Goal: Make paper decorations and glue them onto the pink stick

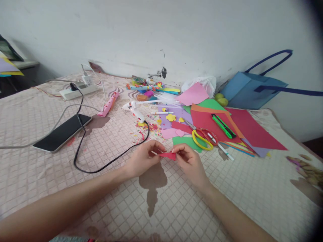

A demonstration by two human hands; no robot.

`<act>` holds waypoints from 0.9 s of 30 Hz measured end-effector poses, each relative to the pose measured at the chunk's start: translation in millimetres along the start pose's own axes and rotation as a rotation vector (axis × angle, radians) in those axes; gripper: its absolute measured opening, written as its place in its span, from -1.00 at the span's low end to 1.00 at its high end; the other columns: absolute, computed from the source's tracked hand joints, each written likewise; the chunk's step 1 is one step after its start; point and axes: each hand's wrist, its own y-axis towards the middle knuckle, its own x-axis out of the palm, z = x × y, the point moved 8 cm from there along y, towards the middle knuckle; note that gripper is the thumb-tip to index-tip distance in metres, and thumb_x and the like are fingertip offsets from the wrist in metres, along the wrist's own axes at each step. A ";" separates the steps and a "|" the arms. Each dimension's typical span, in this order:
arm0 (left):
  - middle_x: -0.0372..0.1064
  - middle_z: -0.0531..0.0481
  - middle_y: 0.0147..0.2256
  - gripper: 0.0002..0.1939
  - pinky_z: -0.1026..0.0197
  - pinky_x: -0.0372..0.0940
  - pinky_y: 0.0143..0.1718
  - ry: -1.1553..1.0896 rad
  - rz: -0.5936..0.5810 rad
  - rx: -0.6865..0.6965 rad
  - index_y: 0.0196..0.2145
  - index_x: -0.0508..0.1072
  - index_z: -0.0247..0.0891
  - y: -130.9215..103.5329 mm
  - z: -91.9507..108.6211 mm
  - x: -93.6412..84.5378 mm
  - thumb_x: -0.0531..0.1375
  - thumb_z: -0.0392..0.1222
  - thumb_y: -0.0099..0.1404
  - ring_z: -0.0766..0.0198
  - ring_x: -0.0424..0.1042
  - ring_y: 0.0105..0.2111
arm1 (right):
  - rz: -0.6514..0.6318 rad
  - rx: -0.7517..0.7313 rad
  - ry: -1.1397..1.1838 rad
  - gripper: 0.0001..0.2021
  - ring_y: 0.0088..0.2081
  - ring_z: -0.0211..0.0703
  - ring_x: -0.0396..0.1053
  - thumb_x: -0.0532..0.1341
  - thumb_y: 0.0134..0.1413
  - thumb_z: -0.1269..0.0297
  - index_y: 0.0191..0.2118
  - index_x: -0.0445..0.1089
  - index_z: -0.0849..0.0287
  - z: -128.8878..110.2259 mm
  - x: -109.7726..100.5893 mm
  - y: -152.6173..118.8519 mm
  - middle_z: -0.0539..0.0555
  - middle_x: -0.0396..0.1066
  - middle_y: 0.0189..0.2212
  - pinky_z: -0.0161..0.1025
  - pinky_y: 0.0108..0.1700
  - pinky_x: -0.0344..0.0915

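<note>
Between my two hands is a small piece of red paper point(168, 155), which looks folded to a pointed shape. My left hand point(145, 157) pinches its left end between thumb and fingers. On the opposite end, the fingertips of my right hand point(189, 163) are closed on the same paper. Just beyond my hands lie green paper point(188, 142) and a pair of scissors point(202, 139) with yellow and red handles. A white glue gun point(136, 111) rests farther back, its black cord curving past my left hand.
On the left lie a black phone-like device point(63, 132) and a white power strip point(79, 91) with cables. Coloured sheets point(254, 127), a green utility knife point(223, 126) and a white marker point(224, 150) lie right. A blue bag point(252, 89) stands against the wall.
</note>
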 end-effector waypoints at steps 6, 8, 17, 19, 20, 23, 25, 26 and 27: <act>0.39 -0.09 -0.31 -0.77 0.14 0.28 -0.23 -0.634 -0.100 -0.403 -0.20 0.29 -0.30 -3.6 -25.3 20.9 0.12 -0.33 0.14 0.27 0.43 -0.36 | 0.029 -0.124 0.014 -0.86 -0.17 -0.15 0.29 0.09 0.02 0.48 -0.37 0.32 0.10 -11.5 -2.5 0.4 0.05 0.30 -0.28 -0.20 -0.17 0.23; 0.38 -0.08 -0.35 -0.77 0.17 0.28 -0.27 -0.692 -0.107 -0.415 -0.20 0.29 -0.31 -5.1 -25.0 23.3 0.16 -0.25 0.17 0.30 0.42 -0.40 | 0.007 -0.129 0.014 -0.86 -0.15 -0.15 0.29 0.09 0.02 0.48 -0.37 0.33 0.10 -12.7 0.0 -0.3 0.05 0.29 -0.25 -0.20 -0.15 0.22; 0.35 0.04 -0.45 -0.68 0.33 0.17 -0.42 -0.547 0.020 -0.151 -0.33 0.26 -0.31 2.3 -20.3 4.2 0.32 -0.22 0.03 0.40 0.33 -0.47 | -0.072 0.134 0.242 -0.88 -0.32 -0.23 0.31 0.11 0.13 0.26 -0.19 0.23 0.05 5.6 14.4 -4.7 -0.01 0.32 -0.34 -0.26 -0.29 0.28; 0.35 0.05 -0.45 -0.69 0.33 0.17 -0.42 -0.527 0.043 -0.122 -0.35 0.25 -0.31 3.0 -18.8 1.4 0.32 -0.22 0.03 0.41 0.33 -0.48 | -0.102 0.132 0.290 -0.83 -0.31 -0.23 0.31 0.17 0.08 0.27 -0.18 0.21 0.05 5.0 18.2 -5.0 -0.01 0.32 -0.32 -0.26 -0.27 0.28; 0.35 0.06 -0.45 -0.68 0.33 0.17 -0.41 -0.522 0.051 -0.118 -0.35 0.26 -0.31 3.0 -18.4 0.7 0.32 -0.22 0.02 0.41 0.33 -0.48 | -0.110 0.132 0.300 -0.81 -0.30 -0.23 0.31 0.19 0.05 0.28 -0.19 0.21 0.06 4.8 19.2 -5.1 -0.01 0.31 -0.31 -0.25 -0.25 0.28; 0.35 0.04 -0.42 -0.65 0.32 0.18 -0.40 -0.522 0.046 -0.139 -0.30 0.27 -0.31 2.5 -19.1 1.7 0.33 -0.21 0.01 0.40 0.34 -0.46 | -0.115 0.142 0.259 -0.83 -0.29 -0.23 0.31 0.20 0.02 0.31 -0.24 0.23 0.08 5.2 19.3 -5.4 -0.01 0.30 -0.33 -0.25 -0.23 0.28; 0.36 0.03 -0.41 -0.62 0.31 0.20 -0.39 -0.536 0.034 -0.163 -0.25 0.27 -0.30 2.2 -21.1 3.1 0.33 -0.18 0.02 0.37 0.36 -0.44 | -0.120 0.136 0.187 -0.88 -0.30 -0.23 0.31 0.18 0.03 0.31 -0.27 0.26 0.09 4.0 18.9 -5.6 -0.01 0.31 -0.35 -0.26 -0.23 0.29; 0.36 0.03 -0.40 -0.60 0.30 0.20 -0.40 -0.541 0.029 -0.175 -0.23 0.26 -0.29 2.1 -22.2 3.5 0.32 -0.16 0.03 0.36 0.37 -0.44 | -0.124 0.124 0.146 -0.90 -0.31 -0.22 0.31 0.18 0.03 0.32 -0.28 0.27 0.10 2.7 18.9 -5.7 -0.01 0.31 -0.36 -0.26 -0.24 0.29; 0.36 0.03 -0.41 -0.59 0.30 0.20 -0.40 -0.542 0.025 -0.185 -0.21 0.26 -0.29 2.2 -23.4 3.7 0.32 -0.14 0.04 0.35 0.37 -0.44 | -0.126 0.108 0.107 -0.90 -0.31 -0.22 0.31 0.18 0.03 0.32 -0.28 0.28 0.10 1.1 19.1 -5.9 0.00 0.32 -0.35 -0.25 -0.24 0.29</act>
